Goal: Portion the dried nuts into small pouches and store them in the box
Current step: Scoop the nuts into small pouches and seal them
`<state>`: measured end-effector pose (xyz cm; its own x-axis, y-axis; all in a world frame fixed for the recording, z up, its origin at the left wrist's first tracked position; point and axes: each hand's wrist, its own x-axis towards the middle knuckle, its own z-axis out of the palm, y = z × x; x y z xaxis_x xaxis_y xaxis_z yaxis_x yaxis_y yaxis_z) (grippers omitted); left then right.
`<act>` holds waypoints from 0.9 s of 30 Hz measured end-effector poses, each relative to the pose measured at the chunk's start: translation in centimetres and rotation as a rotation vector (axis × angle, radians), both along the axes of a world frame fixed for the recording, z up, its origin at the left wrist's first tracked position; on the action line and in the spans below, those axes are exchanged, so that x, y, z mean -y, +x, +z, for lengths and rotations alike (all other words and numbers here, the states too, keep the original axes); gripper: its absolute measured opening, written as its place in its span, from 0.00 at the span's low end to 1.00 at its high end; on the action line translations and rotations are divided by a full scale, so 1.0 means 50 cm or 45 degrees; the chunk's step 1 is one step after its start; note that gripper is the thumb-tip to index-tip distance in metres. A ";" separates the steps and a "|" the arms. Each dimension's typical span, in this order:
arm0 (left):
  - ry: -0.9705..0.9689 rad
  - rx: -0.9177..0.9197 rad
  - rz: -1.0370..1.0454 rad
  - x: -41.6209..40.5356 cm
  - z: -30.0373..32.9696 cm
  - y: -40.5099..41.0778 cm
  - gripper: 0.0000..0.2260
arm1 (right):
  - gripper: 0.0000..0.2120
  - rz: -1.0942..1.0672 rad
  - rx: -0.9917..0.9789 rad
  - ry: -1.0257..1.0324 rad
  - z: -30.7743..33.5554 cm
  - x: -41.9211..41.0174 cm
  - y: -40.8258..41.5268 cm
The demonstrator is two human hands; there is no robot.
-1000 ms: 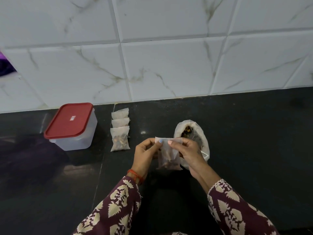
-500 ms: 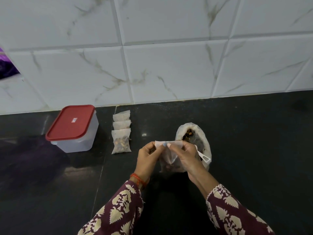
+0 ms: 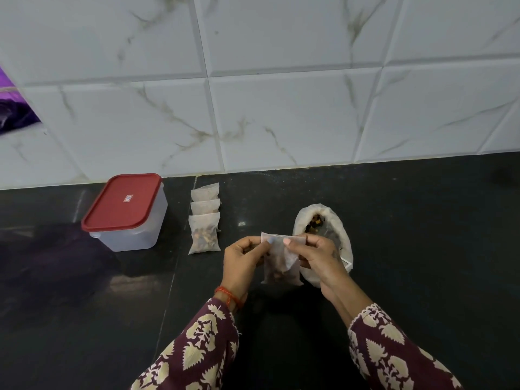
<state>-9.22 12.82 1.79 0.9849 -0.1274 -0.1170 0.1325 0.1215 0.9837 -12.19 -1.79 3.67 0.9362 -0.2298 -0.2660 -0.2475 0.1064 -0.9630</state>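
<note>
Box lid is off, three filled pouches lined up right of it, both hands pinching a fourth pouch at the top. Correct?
Not quite: the red lid is on the box, as the head view shows. The rest holds: three pouches lie right of it, and the left hand and right hand pinch a fourth pouch at its top.

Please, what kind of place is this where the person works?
Most likely a home kitchen: a dark polished stone counter against a wall of white marbled tiles, with a red-lidded plastic food box standing on it.

black counter [image 3: 422,249] bears box [image 3: 126,212], three pouches [image 3: 204,218], nut bag [image 3: 332,220].
</note>
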 end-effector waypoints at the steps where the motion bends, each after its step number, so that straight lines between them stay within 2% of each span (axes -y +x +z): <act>1: 0.004 -0.011 0.011 -0.002 -0.001 0.001 0.03 | 0.06 -0.002 -0.013 -0.003 -0.001 0.002 0.000; 8: -0.017 -0.077 0.039 -0.006 0.002 -0.003 0.05 | 0.06 -0.013 -0.047 -0.135 -0.008 -0.003 0.003; 13: -0.024 -0.091 0.040 -0.021 0.003 0.001 0.08 | 0.02 0.073 -0.045 0.029 0.001 0.020 0.004; 19: -0.016 -0.129 0.031 -0.022 0.002 -0.002 0.07 | 0.03 0.013 -0.065 -0.122 -0.007 0.011 0.004; 21: -0.014 -0.130 0.010 -0.026 0.006 -0.001 0.07 | 0.04 0.033 -0.048 -0.071 -0.002 0.011 0.003; 24: -0.049 -0.132 -0.020 -0.030 0.019 -0.004 0.06 | 0.09 0.101 -0.021 0.141 0.010 0.012 -0.001; 27: -0.077 -0.171 -0.003 -0.034 0.022 -0.009 0.07 | 0.12 0.204 -0.027 0.107 0.001 0.007 -0.011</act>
